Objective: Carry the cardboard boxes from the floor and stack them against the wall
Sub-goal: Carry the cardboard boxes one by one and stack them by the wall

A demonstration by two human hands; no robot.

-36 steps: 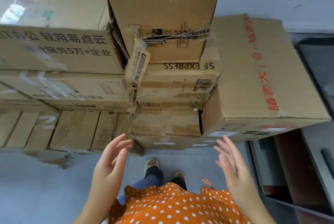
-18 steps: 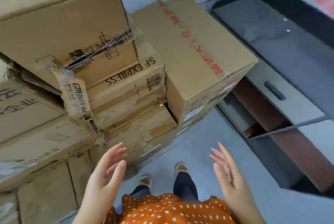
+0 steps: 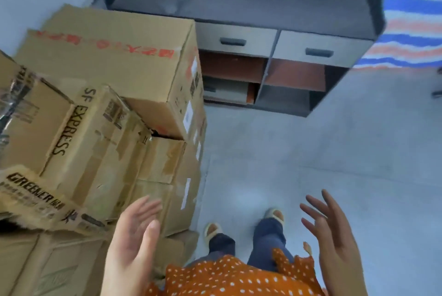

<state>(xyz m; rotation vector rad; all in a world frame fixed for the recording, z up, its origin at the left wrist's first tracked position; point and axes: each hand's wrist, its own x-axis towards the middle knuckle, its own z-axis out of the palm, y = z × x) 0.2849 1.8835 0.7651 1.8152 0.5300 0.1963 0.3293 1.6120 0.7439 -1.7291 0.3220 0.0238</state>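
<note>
Stacked cardboard boxes fill the left side against the wall. A large box with red printing (image 3: 114, 56) sits at the stack's right end. Beside it lies a box marked SF EXPRESS (image 3: 79, 133), with a loose flap reading GREENER (image 3: 33, 194) hanging in front. My left hand (image 3: 134, 231) is raised with straight fingers, empty, in front of the lower boxes without touching them. My right hand (image 3: 334, 231) is raised over the floor, fingers spread, holding nothing.
A dark low cabinet (image 3: 251, 4) with two grey drawers (image 3: 236, 41) and open shelves stands along the wall at the top. A striped blue and red cloth (image 3: 413, 16) lies at the upper right. Grey floor (image 3: 334, 142) spreads to the right. My sandalled feet (image 3: 275, 215) are below.
The view has swung to the right, away from the box stack and toward the cabinet and floor. Both hands stay raised, open and empty throughout.
</note>
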